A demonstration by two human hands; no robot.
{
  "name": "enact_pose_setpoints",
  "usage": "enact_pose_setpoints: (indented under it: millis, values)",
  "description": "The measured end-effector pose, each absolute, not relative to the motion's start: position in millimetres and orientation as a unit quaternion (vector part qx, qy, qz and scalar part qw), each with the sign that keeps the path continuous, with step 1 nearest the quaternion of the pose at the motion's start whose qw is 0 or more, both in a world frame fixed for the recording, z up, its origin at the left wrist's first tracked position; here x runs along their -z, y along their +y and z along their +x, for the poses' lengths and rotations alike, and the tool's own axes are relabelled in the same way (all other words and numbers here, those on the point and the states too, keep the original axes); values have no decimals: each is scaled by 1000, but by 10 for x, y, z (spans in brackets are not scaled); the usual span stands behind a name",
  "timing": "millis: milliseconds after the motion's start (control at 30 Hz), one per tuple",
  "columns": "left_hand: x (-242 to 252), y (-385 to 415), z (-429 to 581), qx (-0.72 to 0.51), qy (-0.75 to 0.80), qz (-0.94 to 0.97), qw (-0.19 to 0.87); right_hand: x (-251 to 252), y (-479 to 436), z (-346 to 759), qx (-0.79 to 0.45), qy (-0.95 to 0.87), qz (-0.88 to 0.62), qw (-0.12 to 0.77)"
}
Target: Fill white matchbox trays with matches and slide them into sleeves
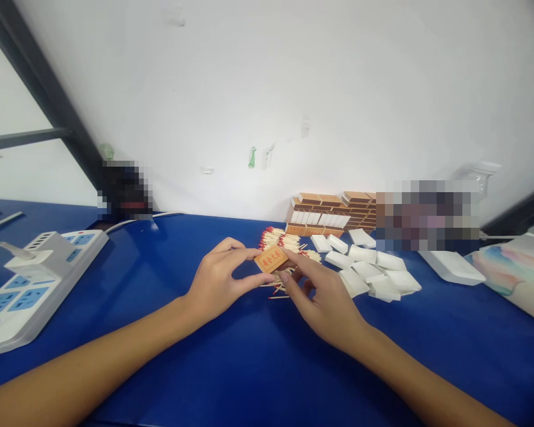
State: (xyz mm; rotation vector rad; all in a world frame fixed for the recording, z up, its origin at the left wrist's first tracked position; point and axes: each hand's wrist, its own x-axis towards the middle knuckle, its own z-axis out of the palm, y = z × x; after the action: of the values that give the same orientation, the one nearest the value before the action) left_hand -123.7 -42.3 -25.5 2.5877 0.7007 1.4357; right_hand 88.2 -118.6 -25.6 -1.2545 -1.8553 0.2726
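Keeping a light pinch on the edges of the box (270, 261) should, I judge, work best: firm enough to steady the thin card, soft enough not to dent it, fingertips off the printed face. In the head view, the left hand (220, 270) has thumb and forefinger at its left end, while the right hand (327, 296) holds its right end, so both grips are narrow, on one box. It sits aslant over the blue table (196, 356), in front of the matches (278, 238). Its face is orange-tan with red characters inside a thin border.
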Motion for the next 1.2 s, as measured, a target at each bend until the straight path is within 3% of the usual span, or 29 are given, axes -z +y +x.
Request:
enact_pose_setpoints:
  millis: [1200]
  values:
    - [257, -427, -1229, -476, 228, 848, 40, 263, -1187, 883, -108, -742, -497, 437]
